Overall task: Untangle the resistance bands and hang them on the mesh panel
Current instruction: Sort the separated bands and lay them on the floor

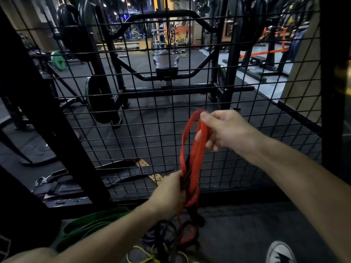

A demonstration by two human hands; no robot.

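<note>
Two hands on one red band, strung near-vertical in front of the mesh.

Head view: right hand pinches the top of the red band loops, thumb and fingers curled round them, up close to the mesh panel. Left hand grips the same strands lower down, together with a dark strand, just above the tangle on the floor. The band's long axis runs from the upper grip down and slightly left to the lower grip, then trails into the pile of dark, red and yellow bands. A green band lies apart, left of the pile. Right hand is nearer the mesh, so it likely leads any hanging; the lower end looks caught, and needs freeing first. Nothing hangs on the panel yet.
</note>
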